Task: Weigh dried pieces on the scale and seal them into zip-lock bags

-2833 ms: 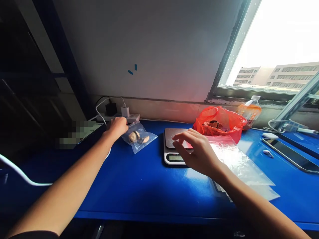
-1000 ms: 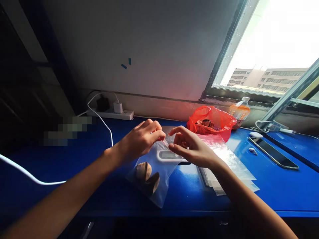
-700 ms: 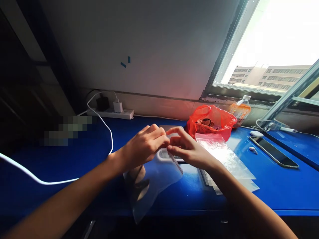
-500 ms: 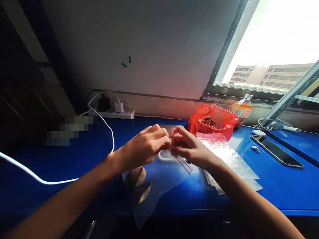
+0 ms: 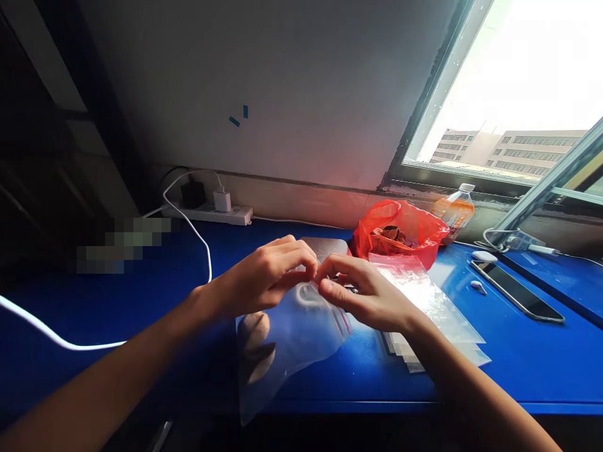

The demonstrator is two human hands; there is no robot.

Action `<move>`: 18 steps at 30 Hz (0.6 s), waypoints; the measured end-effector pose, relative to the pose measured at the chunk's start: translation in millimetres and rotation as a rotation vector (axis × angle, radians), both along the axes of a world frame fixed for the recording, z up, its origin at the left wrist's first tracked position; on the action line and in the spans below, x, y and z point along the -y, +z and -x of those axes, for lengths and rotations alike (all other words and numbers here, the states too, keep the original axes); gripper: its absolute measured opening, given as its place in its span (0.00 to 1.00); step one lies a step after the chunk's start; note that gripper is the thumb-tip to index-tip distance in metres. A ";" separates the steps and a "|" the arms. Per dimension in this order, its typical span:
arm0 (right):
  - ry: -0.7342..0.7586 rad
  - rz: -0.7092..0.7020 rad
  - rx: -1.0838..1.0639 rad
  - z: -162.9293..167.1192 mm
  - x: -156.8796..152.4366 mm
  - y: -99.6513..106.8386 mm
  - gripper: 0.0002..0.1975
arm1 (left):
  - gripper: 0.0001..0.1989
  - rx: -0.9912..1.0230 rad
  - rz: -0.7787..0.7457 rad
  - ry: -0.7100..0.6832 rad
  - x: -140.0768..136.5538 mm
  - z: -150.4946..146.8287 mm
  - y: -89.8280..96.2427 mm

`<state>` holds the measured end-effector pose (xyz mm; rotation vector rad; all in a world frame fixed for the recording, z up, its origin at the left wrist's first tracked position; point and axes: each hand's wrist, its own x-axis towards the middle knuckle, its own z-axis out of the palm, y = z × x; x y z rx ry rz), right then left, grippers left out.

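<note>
My left hand (image 5: 271, 273) pinches the edge of a clear zip-lock bag (image 5: 301, 339) near its red-lined zip strip. Close against it, my right hand (image 5: 362, 289) grips the same edge between thumb and index finger. Two brown rounded pieces (image 5: 257, 328) lie at the left side inside the bag, their exact kind unclear. The bag hangs slanted over the front of the blue table (image 5: 188, 364). Behind the hands, partly covered, is a flat grey-topped device (image 5: 325, 247). A stack of clear zip-lock bags (image 5: 433, 314) lies beside my right wrist.
An open red plastic bag (image 5: 424, 229) with brown pieces stands behind the stack, before a drink bottle (image 5: 459, 210). A phone (image 5: 518, 292) and an earbud (image 5: 478, 287) lie at the right. A power strip (image 5: 230, 215) and white cable (image 5: 198, 235) are at the left.
Both hands have shifted slightly, and my right hand has turned, with its thumb now laid against the bag's zip edge. The bag's lower part has swung a little left.
</note>
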<state>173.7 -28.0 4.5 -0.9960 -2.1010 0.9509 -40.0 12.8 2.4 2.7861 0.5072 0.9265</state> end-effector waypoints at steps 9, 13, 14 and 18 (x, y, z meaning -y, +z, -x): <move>0.111 -0.078 0.137 -1.9 -1.9 0.5 0.02 | 0.06 -0.084 0.028 0.120 -14.7 -2.9 -12.9; 0.109 0.026 0.081 -7.4 -5.4 4.1 0.08 | 0.06 -0.110 0.029 0.189 -23.0 8.1 -6.7; 0.099 0.041 0.073 -8.9 -6.1 5.3 0.12 | 0.07 -0.112 0.030 0.199 -24.2 11.5 -3.9; -0.067 -0.009 -0.076 -16.0 -9.4 11.5 0.17 | 0.10 -0.029 0.132 0.155 -25.9 19.4 12.0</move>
